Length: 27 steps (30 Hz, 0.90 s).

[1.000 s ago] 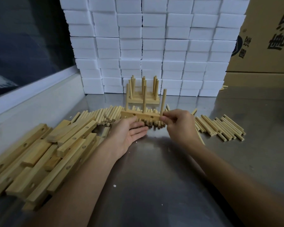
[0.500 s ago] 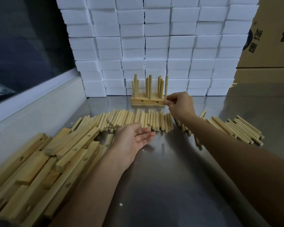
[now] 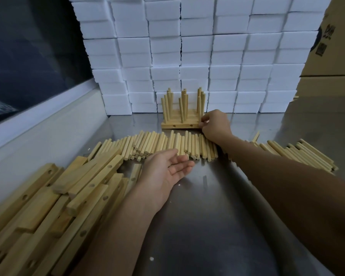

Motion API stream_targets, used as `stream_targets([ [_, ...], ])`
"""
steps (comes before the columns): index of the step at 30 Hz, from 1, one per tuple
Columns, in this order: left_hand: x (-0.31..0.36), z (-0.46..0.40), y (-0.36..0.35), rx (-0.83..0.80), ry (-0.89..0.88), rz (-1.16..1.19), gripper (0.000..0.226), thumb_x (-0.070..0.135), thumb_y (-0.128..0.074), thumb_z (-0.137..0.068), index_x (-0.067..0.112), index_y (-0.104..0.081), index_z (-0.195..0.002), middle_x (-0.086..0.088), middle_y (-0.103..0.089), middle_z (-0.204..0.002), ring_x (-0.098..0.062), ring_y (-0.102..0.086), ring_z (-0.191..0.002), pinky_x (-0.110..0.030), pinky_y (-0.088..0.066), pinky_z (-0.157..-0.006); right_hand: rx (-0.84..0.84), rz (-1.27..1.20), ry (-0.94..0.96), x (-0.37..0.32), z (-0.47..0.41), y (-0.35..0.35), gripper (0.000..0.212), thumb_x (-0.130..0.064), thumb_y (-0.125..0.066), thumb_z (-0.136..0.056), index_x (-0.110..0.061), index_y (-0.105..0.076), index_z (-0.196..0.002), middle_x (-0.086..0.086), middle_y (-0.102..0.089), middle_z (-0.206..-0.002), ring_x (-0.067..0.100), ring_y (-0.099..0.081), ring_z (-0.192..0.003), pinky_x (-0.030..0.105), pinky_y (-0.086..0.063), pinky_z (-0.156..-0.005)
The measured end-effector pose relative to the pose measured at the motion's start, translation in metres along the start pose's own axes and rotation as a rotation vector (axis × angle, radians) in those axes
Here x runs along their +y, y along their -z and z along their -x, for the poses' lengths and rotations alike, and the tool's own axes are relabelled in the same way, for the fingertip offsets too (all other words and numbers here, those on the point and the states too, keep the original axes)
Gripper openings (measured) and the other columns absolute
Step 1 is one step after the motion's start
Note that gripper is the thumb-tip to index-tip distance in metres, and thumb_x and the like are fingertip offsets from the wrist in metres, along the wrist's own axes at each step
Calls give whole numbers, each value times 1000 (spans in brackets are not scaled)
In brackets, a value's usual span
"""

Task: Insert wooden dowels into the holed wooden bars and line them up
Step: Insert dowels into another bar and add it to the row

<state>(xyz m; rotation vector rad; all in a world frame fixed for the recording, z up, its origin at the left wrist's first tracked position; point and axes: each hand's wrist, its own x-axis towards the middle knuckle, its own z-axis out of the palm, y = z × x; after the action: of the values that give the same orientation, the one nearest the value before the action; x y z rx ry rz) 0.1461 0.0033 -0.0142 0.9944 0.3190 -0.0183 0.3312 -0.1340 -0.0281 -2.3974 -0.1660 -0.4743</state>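
Note:
Several holed wooden bars with upright dowels [image 3: 180, 124] stand side by side at the back, against the white blocks. My right hand [image 3: 215, 124] reaches there and its fingers pinch the right end of the nearest bar. A row of loose dowels [image 3: 167, 144] lies across the middle of the steel table. My left hand [image 3: 167, 170] rests palm up and open just in front of that row, holding nothing. A heap of holed wooden bars without dowels [image 3: 54, 198] lies at the left.
A wall of stacked white foam blocks [image 3: 187, 56] closes the back. Cardboard boxes [image 3: 331, 56] stand at the right. More loose dowels [image 3: 299, 154] lie at the right. A raised white ledge [image 3: 38, 124] runs along the left of the steel table [image 3: 207, 226].
My right hand carried the bar with its dowels from the table's middle to the back and set it against the standing group. My left hand let go and opened.

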Motion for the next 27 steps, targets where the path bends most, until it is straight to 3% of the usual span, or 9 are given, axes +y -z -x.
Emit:
stream_targets([
  [8,0,1,1,-1,0,3,21,4,-54,-99,-4,-56,-118,-16,-69,-76,-27,-74,-69,-32,-62,-60,-30,71,-66,-4,-2,-1,10,-5,-64,-89,-4,-73,-88,8,-69,-88,22,-63,-84,29,-47,-70],
  [12,0,1,1,-10,7,6,22,4,-54,-99,-4,-56,-119,-17,-69,-79,-27,-74,-69,-32,-62,-63,-27,122,-91,-7,-1,1,7,-8,-63,-88,-6,-65,-82,8,-62,-81,23,-61,-78,27,-43,-63],
  [15,1,2,1,-15,11,5,20,4,-53,-99,-3,-56,-117,-17,-68,-80,-26,-74,-68,-32,-62,-61,65,113,-74,-10,4,7,33,-9,-62,-86,-12,-44,-60,4,-43,-63,16,-42,-57,25,-30,-48],
  [17,1,3,1,-15,14,-1,17,4,-53,-99,-3,-57,-114,-17,-67,-80,-26,-73,-67,-31,-62,-62,130,86,-45,-16,10,16,33,-10,-59,-88,-8,-48,-56,7,-47,-59,17,-44,-52,27,-35,-48],
  [19,2,4,0,-10,14,-2,15,4,-53,-99,-3,-57,-112,-17,-66,-79,-26,-72,-66,-31,-62,-61,153,26,3,-22,19,25,24,-8,-57,-88,-2,-63,-65,11,-63,-64,20,-57,-57,30,-47,-52],
  [21,2,4,-1,-10,10,-5,15,3,-53,-98,-3,-57,-111,-16,-66,-78,-25,-72,-64,-31,-62,-61,167,-24,47,-27,31,34,18,-10,-59,-90,-7,-69,-75,6,-70,-74,10,-61,-64,20,-46,-54],
  [27,-1,4,-1,-19,-32,-60,12,4,-55,-97,-2,-58,-107,-15,-69,-73,-26,-73,-64,-30,-59,-55,206,-155,141,-26,85,50,12,-17,-62,-91,-14,-73,-89,-9,-64,-77,1,-60,-68,19,-51,-65],
])
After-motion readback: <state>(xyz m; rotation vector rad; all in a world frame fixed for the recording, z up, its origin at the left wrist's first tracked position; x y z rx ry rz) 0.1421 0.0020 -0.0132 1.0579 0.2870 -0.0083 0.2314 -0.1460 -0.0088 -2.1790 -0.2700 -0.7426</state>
